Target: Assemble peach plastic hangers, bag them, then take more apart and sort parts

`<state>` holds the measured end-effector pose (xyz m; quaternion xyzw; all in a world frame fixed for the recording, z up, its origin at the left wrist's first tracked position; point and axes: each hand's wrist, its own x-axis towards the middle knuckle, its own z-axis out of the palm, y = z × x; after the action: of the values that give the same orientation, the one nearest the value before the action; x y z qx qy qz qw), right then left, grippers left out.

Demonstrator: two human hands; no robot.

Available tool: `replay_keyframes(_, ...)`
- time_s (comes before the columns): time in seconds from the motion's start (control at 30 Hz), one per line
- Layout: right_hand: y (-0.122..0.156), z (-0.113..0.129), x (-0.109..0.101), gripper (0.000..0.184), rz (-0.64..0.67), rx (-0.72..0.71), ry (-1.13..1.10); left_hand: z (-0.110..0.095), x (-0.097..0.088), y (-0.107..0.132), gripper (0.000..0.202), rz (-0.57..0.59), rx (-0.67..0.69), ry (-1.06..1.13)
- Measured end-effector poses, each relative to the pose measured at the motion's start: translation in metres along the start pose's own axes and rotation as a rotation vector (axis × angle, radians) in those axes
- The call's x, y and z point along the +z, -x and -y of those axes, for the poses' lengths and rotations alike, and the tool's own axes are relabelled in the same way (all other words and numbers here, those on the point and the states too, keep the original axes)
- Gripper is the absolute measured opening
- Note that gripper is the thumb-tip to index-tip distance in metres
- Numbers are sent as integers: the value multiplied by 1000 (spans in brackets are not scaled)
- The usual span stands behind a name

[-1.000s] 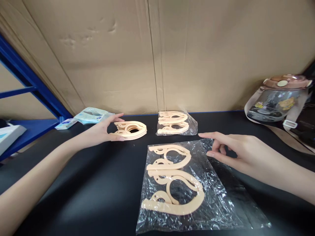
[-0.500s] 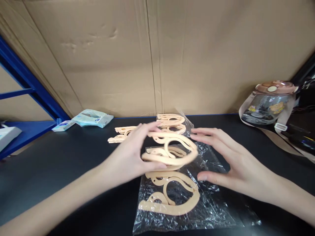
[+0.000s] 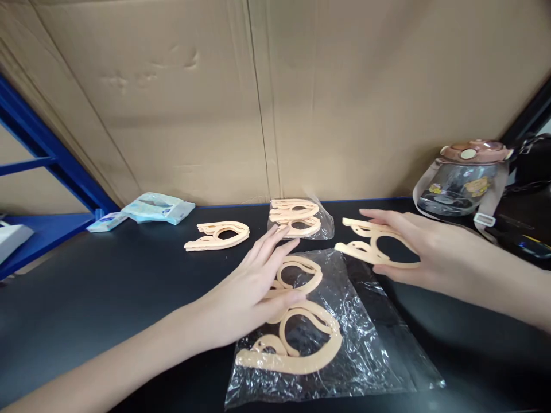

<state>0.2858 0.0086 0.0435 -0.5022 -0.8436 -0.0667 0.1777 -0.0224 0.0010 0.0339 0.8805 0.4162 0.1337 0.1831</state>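
Note:
My right hand (image 3: 434, 246) grips a beige folded hanger (image 3: 355, 250), with fingers above and thumb below, over the right side of the table. Spread fingers on my left hand (image 3: 247, 295) rest on or just over a clear plastic bag (image 3: 374, 361); contact is hard to judge. Inside that bag lie a near folded hanger (image 3: 316, 364) and a farther one (image 3: 317, 280), partly covered by my left hand. Another folded hanger (image 3: 215, 245) lies loose at the left. Behind the left fingertips, a second clear bag (image 3: 325, 225) holds more beige hangers (image 3: 297, 217).
A clear bottle (image 3: 458, 186) with a brown lid and strap stands at the far right beside a black bag (image 3: 534, 172). A light-blue tissue pack (image 3: 157, 209) and a smaller pack (image 3: 107, 222) lie back left, near a blue metal frame (image 3: 47, 155). Cardboard (image 3: 172, 126) stands behind the black table (image 3: 107, 304).
The hanger has passed from my left hand to my right and moved to the right. My left hand has let go and come down over the near bag.

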Motion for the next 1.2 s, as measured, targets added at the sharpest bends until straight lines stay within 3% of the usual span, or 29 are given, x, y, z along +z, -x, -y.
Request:
replay_keyframes(0.13,5,-17,-8,52,227,102,-34,23,-2,10,52,71,-75,52)
replay_keyframes(0.27,8,-6,-12,40,455,59,-224,31,3,13,50,138,-58,5)
replay_keyframes(0.33,5,1,-9,40,499,12,-307,31,7,12,51,135,-35,-21)
replay_keyframes(0.57,-9,24,14,40,393,-65,-469,30,11,13,51,97,-1,-54)
replay_keyframes(0.7,-9,36,22,52,316,-98,-389,28,9,14,50,99,21,-63)
replay_keyframes(0.83,-2,24,22,71,290,-95,-228,32,-3,16,50,122,22,-78)
replay_keyframes(0.93,4,5,23,79,316,-87,-172,41,-13,18,45,28,-49,-95)
replay_keyframes(1.03,7,-6,24,78,383,-89,-227,50,-15,17,41,-80,-166,-75)
replay_keyframes(1.2,4,1,24,67,369,-65,-323,55,-11,8,37,-90,-248,3)
